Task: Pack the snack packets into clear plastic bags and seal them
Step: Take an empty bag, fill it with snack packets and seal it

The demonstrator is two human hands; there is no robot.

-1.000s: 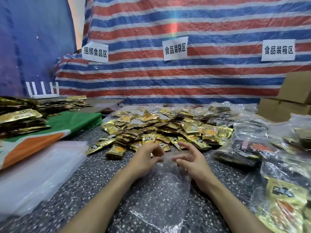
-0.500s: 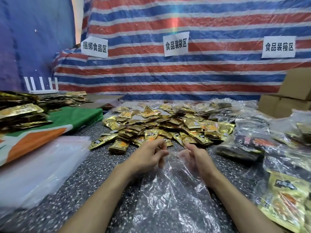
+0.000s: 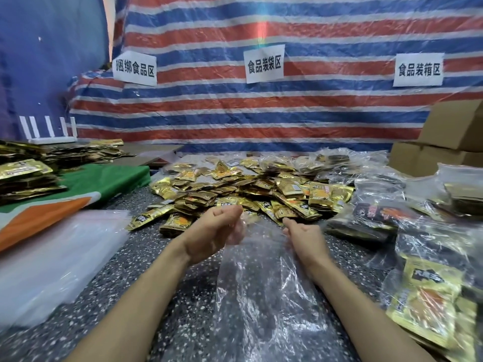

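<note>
**Parting the mouth of an empty bag, ahead of filling**

A clear plastic bag (image 3: 261,296) lies flat on the speckled counter (image 3: 146,270) between the forearms, its mouth turned toward the heap of gold snack packets (image 3: 251,194). The left hand (image 3: 217,232) has its fingers (image 3: 230,210) curled and pinching the film at one side of the mouth. The right hand (image 3: 304,237) is curled on the opposite side and appears to pinch it too, though its back hides the contact. The two hands pulling apart would separate the clinging layers, and the mouth faces the heap to keep the reach short. No packet is visible inside.

A stack of empty bags (image 3: 52,257) lies at left. Filled bags (image 3: 379,215) crowd the right forearm, with cardboard boxes (image 3: 449,142) beyond. Nothing stands between the mouth and the heap.
</note>
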